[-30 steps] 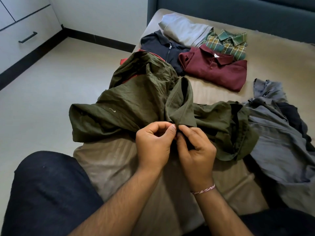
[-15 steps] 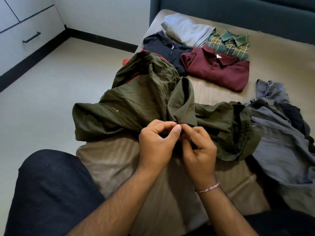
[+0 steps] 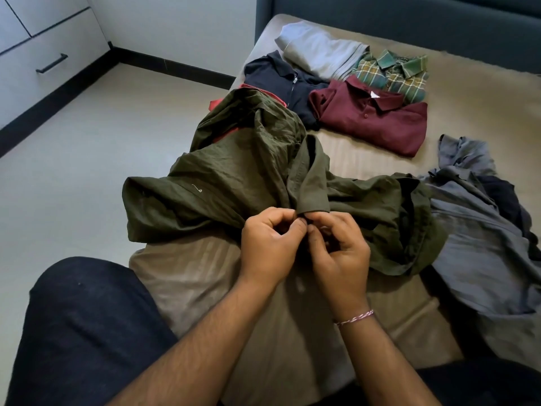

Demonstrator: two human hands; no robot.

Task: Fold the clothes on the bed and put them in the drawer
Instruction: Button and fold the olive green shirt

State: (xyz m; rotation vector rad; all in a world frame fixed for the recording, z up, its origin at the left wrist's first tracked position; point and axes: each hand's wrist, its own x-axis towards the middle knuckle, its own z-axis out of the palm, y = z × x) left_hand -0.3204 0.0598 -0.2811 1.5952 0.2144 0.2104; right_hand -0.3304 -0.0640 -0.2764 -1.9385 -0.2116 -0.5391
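Note:
An olive green shirt [image 3: 234, 177] lies crumpled across the near part of the bed [image 3: 468, 92]. My left hand [image 3: 269, 247] and my right hand [image 3: 339, 253] meet at its front edge, just below a folded cuff, and both pinch the green fabric between thumb and fingers. Folded clothes sit further back: a maroon polo [image 3: 377, 121], a navy zip top [image 3: 281, 83], a green plaid shirt [image 3: 392, 71] and a grey garment [image 3: 319, 48]. A red piece [image 3: 216, 104] peeks out from under the olive shirt.
A loose heap of grey and dark clothes [image 3: 480, 238] lies on the bed's right side. White drawers with a black handle [image 3: 51, 63] stand at the far left across the pale floor [image 3: 87, 148]. My dark-trousered knee [image 3: 82, 326] is at the lower left.
My fingers have shifted slightly on the shirt's edge, the right fingers curling in more. The shirt stays in the same place.

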